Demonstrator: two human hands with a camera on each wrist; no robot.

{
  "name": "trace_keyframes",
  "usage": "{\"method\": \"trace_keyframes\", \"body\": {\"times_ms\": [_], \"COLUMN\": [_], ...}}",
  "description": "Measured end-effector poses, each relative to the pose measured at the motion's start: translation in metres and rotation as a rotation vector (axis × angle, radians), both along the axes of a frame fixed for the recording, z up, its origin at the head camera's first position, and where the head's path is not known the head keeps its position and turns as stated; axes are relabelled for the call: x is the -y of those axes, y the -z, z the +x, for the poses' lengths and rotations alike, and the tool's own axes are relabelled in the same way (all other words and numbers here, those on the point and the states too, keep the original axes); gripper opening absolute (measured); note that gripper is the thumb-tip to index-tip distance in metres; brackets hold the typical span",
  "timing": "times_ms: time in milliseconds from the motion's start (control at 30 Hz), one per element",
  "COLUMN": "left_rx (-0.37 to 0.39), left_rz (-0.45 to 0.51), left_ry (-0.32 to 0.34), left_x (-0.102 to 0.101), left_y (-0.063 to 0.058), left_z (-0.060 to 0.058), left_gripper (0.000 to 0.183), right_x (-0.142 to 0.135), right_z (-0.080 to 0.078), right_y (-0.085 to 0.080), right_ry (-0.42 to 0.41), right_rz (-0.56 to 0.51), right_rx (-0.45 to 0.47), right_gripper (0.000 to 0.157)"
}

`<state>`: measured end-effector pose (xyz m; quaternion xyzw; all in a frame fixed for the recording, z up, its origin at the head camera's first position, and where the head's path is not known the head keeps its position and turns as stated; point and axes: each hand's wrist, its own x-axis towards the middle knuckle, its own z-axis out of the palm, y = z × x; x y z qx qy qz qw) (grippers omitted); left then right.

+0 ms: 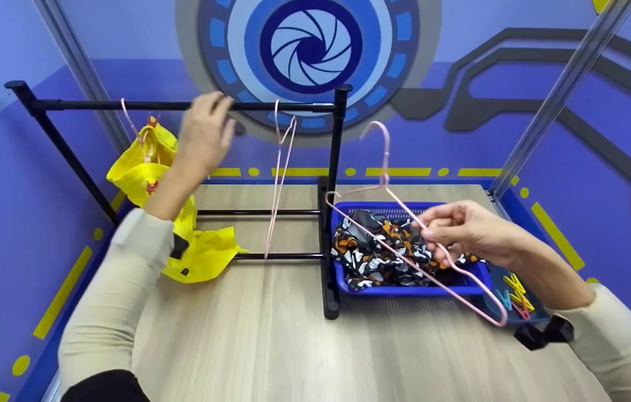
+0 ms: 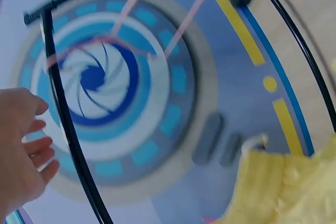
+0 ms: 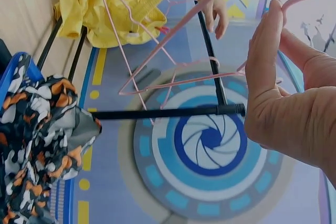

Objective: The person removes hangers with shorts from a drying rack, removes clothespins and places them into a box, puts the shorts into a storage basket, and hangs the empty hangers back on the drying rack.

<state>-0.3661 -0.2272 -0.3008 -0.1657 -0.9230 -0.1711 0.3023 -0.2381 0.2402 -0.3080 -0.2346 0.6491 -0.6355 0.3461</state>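
Observation:
My right hand (image 1: pixel 468 231) pinches the lower wire of a pink clothes hanger (image 1: pixel 386 153) between thumb and fingers. The hanger is tilted, hook up, in front of a blue basket (image 1: pixel 393 291) with a black, orange and white patterned cloth (image 1: pixel 374 259) in it. At the top rail (image 1: pixel 170 105) of a black rack, my left hand (image 1: pixel 206 134) is raised with loosely bent fingers and holds nothing. Below it a yellow garment (image 1: pixel 206 254) with red clips hangs from a hanger at the rack's left. Another pink hanger (image 1: pixel 274 206) hangs bare on the rail's right part.
A dark tray (image 1: pixel 535 318) with yellow, blue and red clothespins (image 1: pixel 519 293) lies right of the basket, partly behind my right wrist. The rack's right foot (image 1: pixel 331 304) stands beside the basket. Blue decorated walls (image 1: pixel 516 134) enclose the wooden tabletop (image 1: pixel 270 335).

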Motion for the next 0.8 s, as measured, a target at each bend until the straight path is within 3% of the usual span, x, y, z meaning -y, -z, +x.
{"method": "trace_keyframes", "body": {"times_ms": [200,367,533,633,800], "left_rx": [0.234,0.315,0.434,0.473,0.451], "left_rz": [-0.076,-0.185,-0.236,-0.230,-0.222], "left_ry": [-0.130,-0.187,-0.237,-0.270,-0.328], "left_x": [0.031,0.037,0.035,0.034,0.032], "left_y": [-0.010,-0.024,-0.044,-0.046,-0.043], "left_z": [-0.001,-0.008,-0.013,-0.012,-0.014], "left_gripper": [0.049,0.049,0.049,0.051,0.052], "right_x": [0.036,0.069,0.107,0.128,0.156], "right_z": [-0.014,-0.039,-0.066,-0.078,-0.093], "right_y": [-0.001,-0.005,-0.006,-0.001,0.018], "right_ry": [0.053,0.132,0.195,0.237,0.298], "right_rz": [0.124,0.235,0.236,0.230,0.212], "right_rx": [-0.065,-0.140,-0.141,-0.135,-0.160], "right_gripper": [0.018,0.026,0.030,0.029,0.020]}}
